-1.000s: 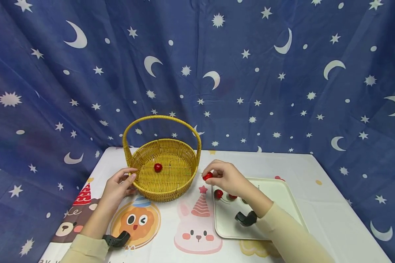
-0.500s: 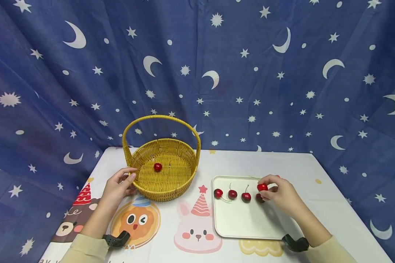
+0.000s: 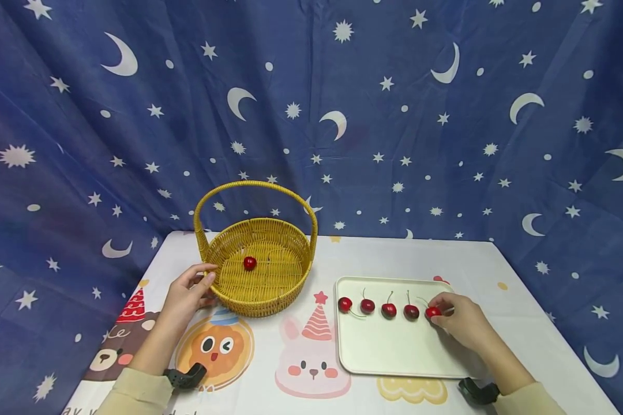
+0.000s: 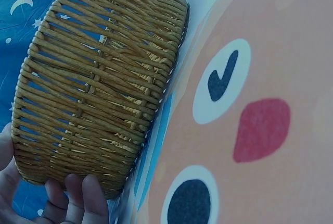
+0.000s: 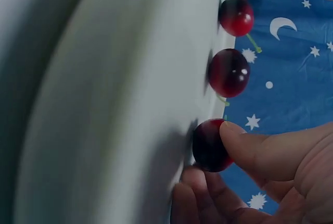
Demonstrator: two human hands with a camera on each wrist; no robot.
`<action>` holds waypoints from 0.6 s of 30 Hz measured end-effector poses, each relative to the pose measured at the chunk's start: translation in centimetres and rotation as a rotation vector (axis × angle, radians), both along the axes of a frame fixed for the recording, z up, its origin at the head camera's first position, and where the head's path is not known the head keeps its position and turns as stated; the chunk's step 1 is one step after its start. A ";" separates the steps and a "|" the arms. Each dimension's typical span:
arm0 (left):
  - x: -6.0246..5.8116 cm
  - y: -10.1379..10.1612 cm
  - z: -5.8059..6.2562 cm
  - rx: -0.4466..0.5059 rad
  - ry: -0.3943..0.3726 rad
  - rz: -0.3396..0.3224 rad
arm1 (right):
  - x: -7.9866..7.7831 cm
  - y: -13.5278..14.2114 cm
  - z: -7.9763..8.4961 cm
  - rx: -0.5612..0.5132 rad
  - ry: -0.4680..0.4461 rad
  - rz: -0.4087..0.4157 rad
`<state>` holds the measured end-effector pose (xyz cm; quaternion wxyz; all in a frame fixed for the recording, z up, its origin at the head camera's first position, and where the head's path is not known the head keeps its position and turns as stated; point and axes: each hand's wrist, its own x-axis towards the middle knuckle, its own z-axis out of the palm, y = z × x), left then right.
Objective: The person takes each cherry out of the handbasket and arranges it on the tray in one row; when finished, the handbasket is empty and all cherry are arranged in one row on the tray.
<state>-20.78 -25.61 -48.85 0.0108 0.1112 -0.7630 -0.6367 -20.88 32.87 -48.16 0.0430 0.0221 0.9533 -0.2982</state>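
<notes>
My right hand (image 3: 462, 321) pinches a red cherry (image 3: 432, 312) between thumb and fingers, low over the right part of the cream tray (image 3: 389, 351). In the right wrist view this cherry (image 5: 209, 145) sits against the thumb tip, close to the tray surface. To its left, several cherries with stems, such as a dark red cherry (image 3: 411, 312), lie in a row on the tray. My left hand (image 3: 183, 294) holds the near-left rim of the yellow wicker basket (image 3: 259, 310), fingers against its outer wall. Inside the basket lies one cherry (image 3: 250, 263).
A tall arched handle (image 3: 254, 184) rises over the basket. Under everything lies a white tablecloth (image 3: 394, 259) printed with cartoon figures. A blue curtain (image 3: 374, 132) with moons and stars hangs behind the table's back edge.
My right hand moved from beside the basket rightward with its cherry, then lowered it at the right end of the row on the tray. The left hand stayed at the basket.
</notes>
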 end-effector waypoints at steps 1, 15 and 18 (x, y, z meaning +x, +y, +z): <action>0.0 0.0 0.0 -0.003 -0.001 0.000 | -0.1 0.0 -0.1 0.003 -0.001 -0.004; 0.0 0.1 -0.1 0.012 0.009 -0.001 | 0.0 0.6 0.6 0.028 0.012 0.021; 0.0 0.0 -0.1 0.014 0.012 -0.001 | 0.2 0.2 1.5 0.026 0.061 0.035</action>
